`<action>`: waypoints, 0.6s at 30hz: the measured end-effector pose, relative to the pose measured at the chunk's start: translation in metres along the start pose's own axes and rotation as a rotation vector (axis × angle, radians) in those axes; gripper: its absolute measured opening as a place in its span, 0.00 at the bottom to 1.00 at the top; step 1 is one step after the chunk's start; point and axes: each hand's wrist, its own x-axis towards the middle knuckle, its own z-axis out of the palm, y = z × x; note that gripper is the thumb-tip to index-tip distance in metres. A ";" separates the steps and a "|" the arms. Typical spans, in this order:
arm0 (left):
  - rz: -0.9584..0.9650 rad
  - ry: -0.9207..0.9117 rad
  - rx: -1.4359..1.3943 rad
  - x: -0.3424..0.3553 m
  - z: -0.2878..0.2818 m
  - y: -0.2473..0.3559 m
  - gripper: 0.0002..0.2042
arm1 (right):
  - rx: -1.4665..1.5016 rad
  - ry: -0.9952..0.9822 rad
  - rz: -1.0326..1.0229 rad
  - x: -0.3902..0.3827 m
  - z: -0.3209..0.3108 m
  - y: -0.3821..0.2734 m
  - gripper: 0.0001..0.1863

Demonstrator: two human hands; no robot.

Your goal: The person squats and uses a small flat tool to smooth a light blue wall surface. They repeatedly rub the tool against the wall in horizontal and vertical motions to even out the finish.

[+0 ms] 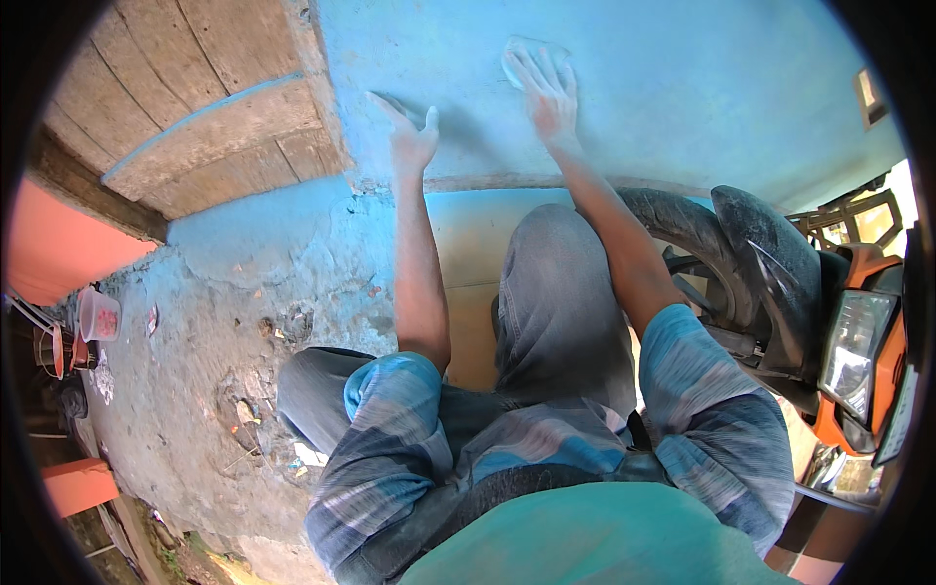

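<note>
My right hand (pixel 549 96), dusted white, lies flat against the blue wall (pixel 682 88). Under its fingers is a thin pale-blue sheet or pad (pixel 534 42), pressed to the wall; whether it is cloth or abrasive paper I cannot make out. To its left, my left hand (pixel 413 138) is also powdery white. Its fingers stretch out toward the wall with the thumb apart, and it holds nothing. A dark shadow falls beside it on the wall, close to the wall's wooden-framed left edge.
A wooden plank door or shutter (pixel 224 117) adjoins the wall on the left. Close on my right stands a motorcycle (pixel 760 283) with an orange front. Rough, paint-stained concrete ground (pixel 224 341) with litter spreads left, toward a clear plastic tub (pixel 99 315).
</note>
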 end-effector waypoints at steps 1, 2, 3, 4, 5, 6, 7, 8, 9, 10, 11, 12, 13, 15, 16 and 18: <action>0.022 0.033 0.052 0.002 0.005 -0.003 0.60 | -0.075 -0.009 0.018 0.003 0.001 0.005 0.38; 0.035 0.057 0.112 -0.001 0.005 -0.001 0.60 | -0.089 0.071 0.134 0.011 -0.003 0.003 0.38; -0.018 0.007 0.010 -0.003 0.003 0.000 0.60 | -0.103 0.152 0.250 0.024 -0.005 0.004 0.37; -0.071 -0.059 -0.096 -0.007 -0.003 0.015 0.60 | -0.132 0.226 0.375 0.024 -0.009 0.008 0.37; -0.117 -0.120 -0.206 -0.008 -0.005 0.025 0.60 | -0.099 0.120 0.237 0.013 -0.004 0.012 0.38; -0.083 -0.105 -0.220 -0.010 0.001 0.024 0.60 | -0.065 0.013 0.101 -0.003 0.002 0.012 0.38; -0.049 -0.071 -0.224 -0.005 -0.001 0.017 0.59 | -0.013 -0.087 -0.045 -0.005 0.006 0.004 0.38; -0.015 -0.037 -0.228 -0.002 -0.002 0.011 0.59 | -0.004 -0.081 -0.056 -0.004 0.007 0.003 0.38; -0.052 -0.047 -0.152 -0.002 0.000 0.007 0.59 | 0.004 -0.076 -0.066 -0.007 0.005 0.003 0.38; -0.085 -0.066 -0.083 -0.003 0.003 0.014 0.60 | 0.000 -0.070 -0.073 -0.006 0.005 0.005 0.39; -0.128 -0.081 -0.006 -0.005 0.000 0.016 0.60 | -0.008 0.024 0.081 0.005 0.000 0.001 0.39; -0.129 -0.083 -0.034 -0.003 -0.004 0.017 0.60 | -0.016 0.117 0.236 0.021 -0.004 -0.001 0.40; -0.127 -0.098 -0.069 -0.004 -0.003 0.018 0.60 | -0.038 0.208 0.397 0.026 -0.010 0.003 0.40; -0.090 -0.093 -0.117 -0.009 -0.001 0.019 0.60 | 0.024 0.083 0.144 0.007 -0.001 0.005 0.41; -0.049 -0.061 -0.125 -0.006 -0.003 0.017 0.60 | 0.063 0.029 0.014 0.007 0.001 0.001 0.41; -0.047 -0.044 -0.119 -0.005 -0.001 0.014 0.61 | -0.051 -0.073 -0.092 0.000 -0.001 -0.001 0.42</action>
